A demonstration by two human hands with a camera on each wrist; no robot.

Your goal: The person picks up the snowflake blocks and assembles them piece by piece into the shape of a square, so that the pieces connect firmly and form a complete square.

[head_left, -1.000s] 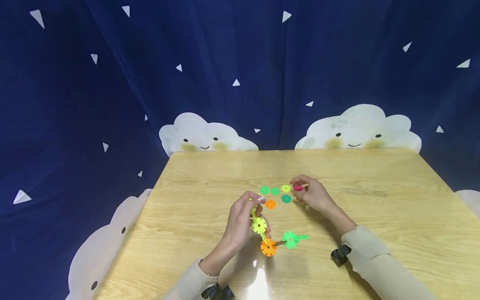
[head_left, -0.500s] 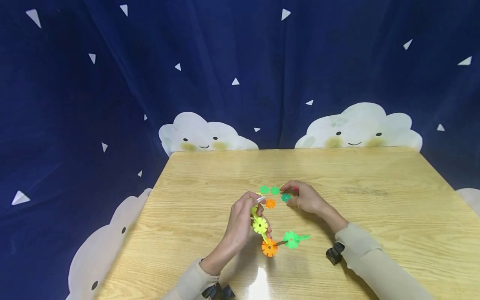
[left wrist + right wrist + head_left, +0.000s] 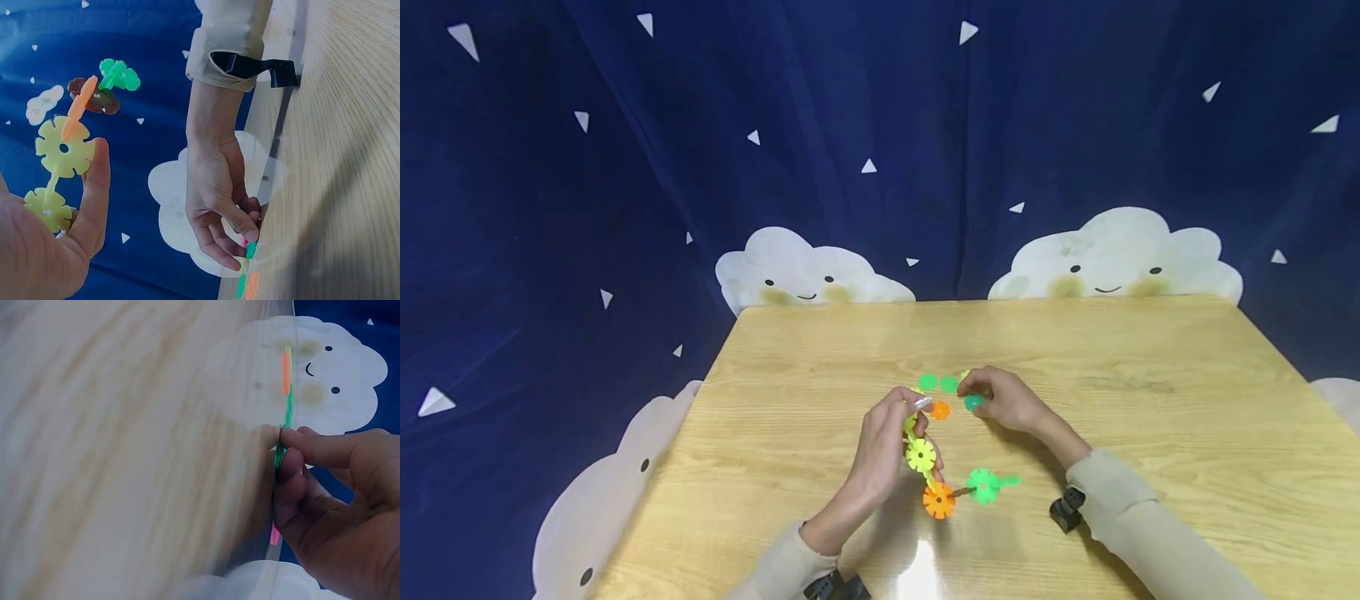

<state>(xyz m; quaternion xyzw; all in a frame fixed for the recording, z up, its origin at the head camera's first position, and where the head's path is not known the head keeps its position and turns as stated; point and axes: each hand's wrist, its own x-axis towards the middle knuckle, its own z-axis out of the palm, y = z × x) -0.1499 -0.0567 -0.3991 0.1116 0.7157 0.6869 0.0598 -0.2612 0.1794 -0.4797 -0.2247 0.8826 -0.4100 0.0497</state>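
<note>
My left hand [image 3: 878, 442] holds up a chain of interlocking notched plastic discs. Yellow discs [image 3: 921, 456] lie against its fingers, and an orange disc [image 3: 939, 501], a brown disc [image 3: 103, 101] and green discs [image 3: 982, 486] follow, hanging above the table. A small white strip [image 3: 922, 402] shows at the left index finger. My right hand [image 3: 1013, 402] is low at the tabletop with thumb and forefinger pinching a teal-green disc [image 3: 973, 402]. In the right wrist view those fingertips sit on the edge of the teal disc [image 3: 279, 455].
Loose flat discs lie on the wooden table [image 3: 1112, 367] just left of the right hand: two green ones [image 3: 928, 382], an orange disc [image 3: 941, 410] and a partly hidden yellow disc [image 3: 966, 374]. A pink disc [image 3: 275, 534] is under the right hand. A dark blue curtain [image 3: 850, 125] hangs behind.
My right hand has moved left and down from beside the pink disc to the teal one, and its fingers have closed on it. My left hand with the chain has stayed nearly still.
</note>
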